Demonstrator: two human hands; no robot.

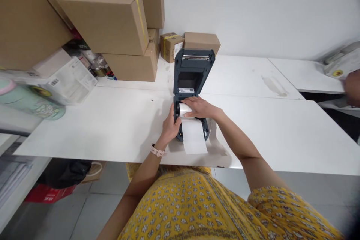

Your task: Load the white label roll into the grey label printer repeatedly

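A dark grey label printer [194, 70] stands on the white table with its lid raised. Inside its lower part sits a white paper roll [184, 110], and a strip of white paper [194, 137] runs from it over the printer's front. My left hand [170, 125] grips the printer's left side, its thumb by the near end of the roll. My right hand [200, 108] lies across the roll, with fingers over the far side and thumb on the near side. It hides the roll's right part.
Cardboard boxes [112, 22] are stacked at the back left, and two smaller boxes [172, 47] stand behind the printer. A green bottle [33, 99] and a white box [69, 82] are on the left. A person's blurred hand [353, 88] shows at the right edge.
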